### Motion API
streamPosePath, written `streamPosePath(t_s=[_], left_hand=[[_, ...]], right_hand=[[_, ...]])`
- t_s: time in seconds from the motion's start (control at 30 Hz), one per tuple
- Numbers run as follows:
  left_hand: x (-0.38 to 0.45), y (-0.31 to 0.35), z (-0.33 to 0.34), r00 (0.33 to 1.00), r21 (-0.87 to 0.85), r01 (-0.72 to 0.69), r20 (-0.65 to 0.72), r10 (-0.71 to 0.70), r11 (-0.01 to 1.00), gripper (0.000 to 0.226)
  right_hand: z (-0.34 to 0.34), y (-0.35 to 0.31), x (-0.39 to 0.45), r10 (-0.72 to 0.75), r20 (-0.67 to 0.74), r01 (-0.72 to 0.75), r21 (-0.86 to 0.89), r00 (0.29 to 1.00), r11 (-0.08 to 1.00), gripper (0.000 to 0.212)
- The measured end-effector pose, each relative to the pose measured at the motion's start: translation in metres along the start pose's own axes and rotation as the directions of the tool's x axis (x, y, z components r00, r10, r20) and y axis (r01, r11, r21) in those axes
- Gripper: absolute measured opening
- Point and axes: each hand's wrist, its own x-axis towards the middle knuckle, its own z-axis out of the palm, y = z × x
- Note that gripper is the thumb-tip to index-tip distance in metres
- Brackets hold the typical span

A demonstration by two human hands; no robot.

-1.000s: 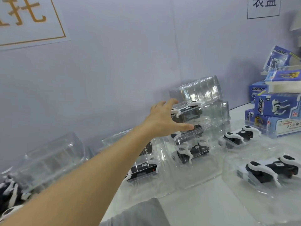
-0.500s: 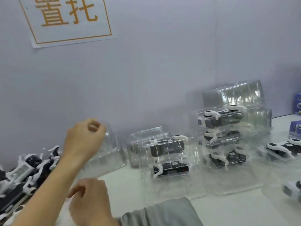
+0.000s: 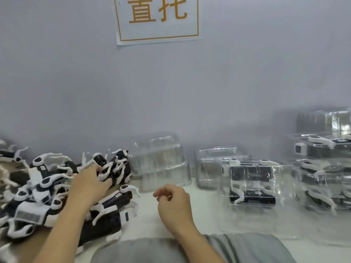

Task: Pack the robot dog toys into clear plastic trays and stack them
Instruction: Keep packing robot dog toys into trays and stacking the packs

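Observation:
A heap of black-and-white robot dog toys lies on the left of the white table. My left hand reaches into the heap, its fingers and thumb curled round one robot dog toy at the heap's right edge. Beside it my right hand hovers over the table with loosely curled fingers and holds nothing. Empty clear plastic trays are nested upside down just right of the heap. Further right stands a stack of packed trays with dogs inside, and a taller packed stack stands at the right edge.
More empty clear trays stand against the wall behind the packed stack. A paper sign with orange characters hangs on the grey wall. A grey-clothed part of my body fills the bottom middle. Bare table shows between my hands.
The view has swung left. My left hand has come down from the clear trays into the heap of dogs and closed on one toy. My right hand has risen a little over the table.

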Motion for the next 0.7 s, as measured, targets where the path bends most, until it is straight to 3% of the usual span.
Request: streamPosePath(t_s=[0.1, 0.23, 0.3, 0.37, 0.47, 0.57, 0.7], left_hand=[[0.004, 0.017, 0.01, 0.973, -0.073, -0.223, -0.079, 0.218, 0.972, 0.052], [0.005, 0.049, 0.042, 0.889, 0.018, -0.458, 0.027, 0.457, 0.889, 0.075], [0.004, 0.055, 0.059, 0.882, 0.105, -0.468, 0.125, 0.455, 0.878, 0.074], [0.005, 0.054, 0.067, 0.899, 0.17, -0.436, 0.131, 0.418, 0.884, 0.072], [0.002, 0.05, 0.068, 0.905, 0.243, -0.407, -0.025, 0.425, 0.88, 0.054], [-0.007, 0.05, 0.067, 0.873, 0.209, -0.433, -0.147, 0.466, 0.877, 0.026], [-0.015, 0.055, 0.057, 0.813, 0.12, -0.504, -0.269, 0.517, 0.855, 0.017]], right_hand=[[-0.001, -0.004, -0.003, -0.016, 0.018, 0.017, -0.04, 1.0, 0.999, 0.039], [0.001, -0.005, -0.008, -0.039, 0.039, 0.041, -0.054, 0.998, 0.998, 0.039], [0.001, -0.004, -0.008, -0.052, 0.044, 0.055, -0.062, 0.998, 0.997, 0.04], [0.001, -0.004, -0.008, -0.051, 0.051, 0.055, -0.068, 0.997, 0.996, 0.04], [0.0, -0.005, -0.007, -0.044, 0.059, 0.048, -0.069, 0.997, 0.996, 0.041], [0.0, -0.006, -0.008, -0.027, 0.058, 0.031, -0.063, 0.998, 0.998, 0.041], [-0.002, -0.008, -0.008, 0.011, 0.015, -0.011, -0.028, 1.0, 1.0, 0.039]])
